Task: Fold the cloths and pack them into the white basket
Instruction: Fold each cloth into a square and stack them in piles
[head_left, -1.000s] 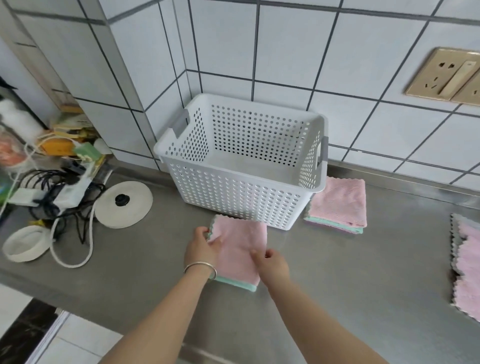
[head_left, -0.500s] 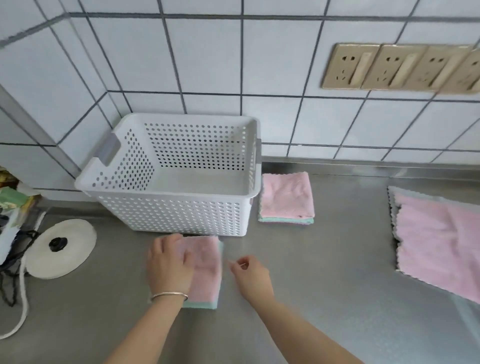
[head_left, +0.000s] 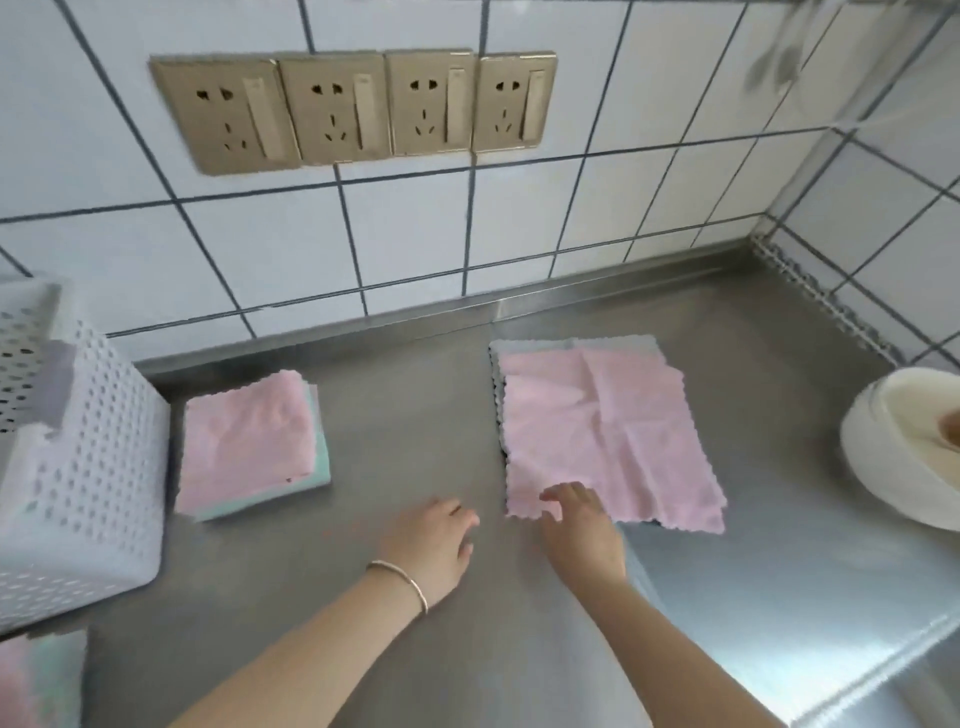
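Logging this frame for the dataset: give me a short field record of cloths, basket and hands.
surface: steel counter
basket: white basket, far left, contents hidden
folded cloths: pink stack beside the basket
unfolded cloths: pink cloth spread flat, grey cloth edge under it
left hand: open, on bare counter, holding nothing
right hand: open, fingers on the flat cloth's near corner
other: white bowl, far right

Backdrop as I see it: white tiled wall (head_left: 415, 234) with dark grout, meeting a second tiled wall (head_left: 883, 182) at a corner on the right. Four brass-coloured sockets (head_left: 353, 106) in a row on the back wall. Steel counter (head_left: 415, 405) with raised rear lip; soft daylight glare on its near right.
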